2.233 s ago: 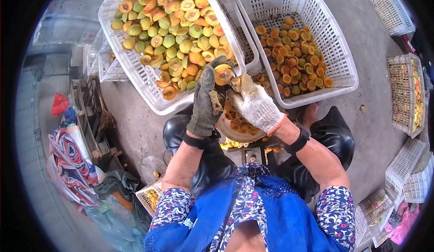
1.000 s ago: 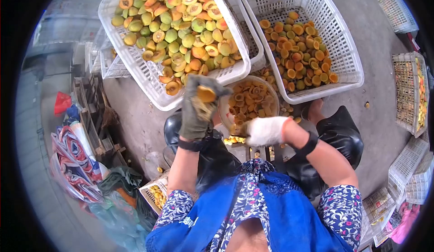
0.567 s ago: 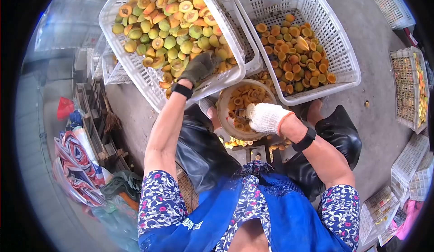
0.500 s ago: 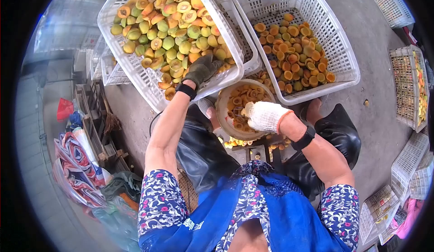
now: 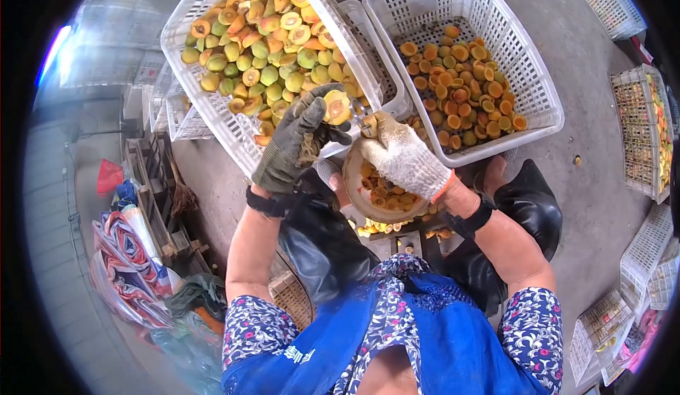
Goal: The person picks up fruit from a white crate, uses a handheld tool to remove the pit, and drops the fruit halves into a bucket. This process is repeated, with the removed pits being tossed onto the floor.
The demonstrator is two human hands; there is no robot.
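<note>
My left hand [image 5: 289, 147], in a dark grey-green glove, pinches an apricot half [image 5: 337, 107] with its cut, pale-centred face turned up. Close beside that fruit, my right hand [image 5: 409, 160] in a white knit glove is closed round a small hand tool [image 5: 359, 117], whose thin metal end points at the fruit. Most of the tool is hidden in the fist. Below the right hand sits a round basin [image 5: 356, 195] partly filled with orange fruit pieces. Beyond my left hand, a tilted white crate [image 5: 212, 122] holds many green and orange halves.
A second white crate [image 5: 535, 76], at the back right, contains hollowed orange halves. Another crate [image 5: 382, 55] shows under the tilted one. Wooden pallets [image 5: 152, 197] and striped sacking [image 5: 127, 260] lie at left. More crates [image 5: 627, 133] line the right side.
My left hand has come back from the tilted crate to the middle, now with an apricot half. My right hand has risen from over the basin towards it, bringing the tool.
</note>
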